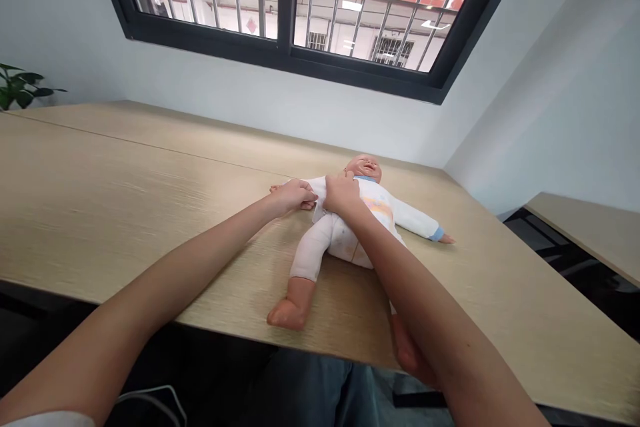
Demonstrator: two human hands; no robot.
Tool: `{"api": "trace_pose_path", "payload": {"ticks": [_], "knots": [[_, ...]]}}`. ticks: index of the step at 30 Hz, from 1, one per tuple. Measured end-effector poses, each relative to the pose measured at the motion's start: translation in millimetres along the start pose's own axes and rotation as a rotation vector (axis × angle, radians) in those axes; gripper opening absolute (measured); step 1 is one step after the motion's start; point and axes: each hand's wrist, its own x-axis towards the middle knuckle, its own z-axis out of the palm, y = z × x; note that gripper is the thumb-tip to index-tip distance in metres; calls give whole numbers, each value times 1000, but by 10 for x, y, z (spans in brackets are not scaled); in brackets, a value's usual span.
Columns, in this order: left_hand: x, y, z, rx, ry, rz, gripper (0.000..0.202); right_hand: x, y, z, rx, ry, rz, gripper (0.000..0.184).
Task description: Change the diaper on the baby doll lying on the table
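A baby doll (pixel 383 213) lies on its back on the wooden table, its head toward the window. It wears a white top (pixel 411 216) with a blue collar and cuff, and white legwear (pixel 313 250). My left hand (pixel 296 195) is closed, its fingers pinching the white cloth at the doll's side. Just right of it, my right hand (pixel 342 193) is closed on the top at the chest, below the doll's chin. The doll's arm on the left is partly covered by my left hand. My right forearm crosses the torso and hides much of one leg.
The table (pixel 125 207) runs wide to the left, with its near edge just past the doll's feet. A barred window (pixel 285 7) is in the wall behind. Leaves of a plant (pixel 23 87) show at the far left, and a second tabletop (pixel 590 230) stands right.
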Motion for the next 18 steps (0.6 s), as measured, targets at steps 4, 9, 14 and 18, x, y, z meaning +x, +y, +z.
{"api": "trace_pose_path", "payload": {"ticks": [4, 9, 14, 18], "knots": [[50, 58, 141, -119, -47, -45, 26, 0, 42, -5, 56, -8, 133, 49], [138, 162, 267, -219, -91, -102, 19, 27, 245, -75, 239, -130, 81, 32], [171, 195, 285, -253, -106, -132, 17, 162, 468, -41, 359, -148, 65, 17], [138, 195, 299, -243, -114, -128, 15, 272, 586, 47, 430, -124, 67, 15]]}}
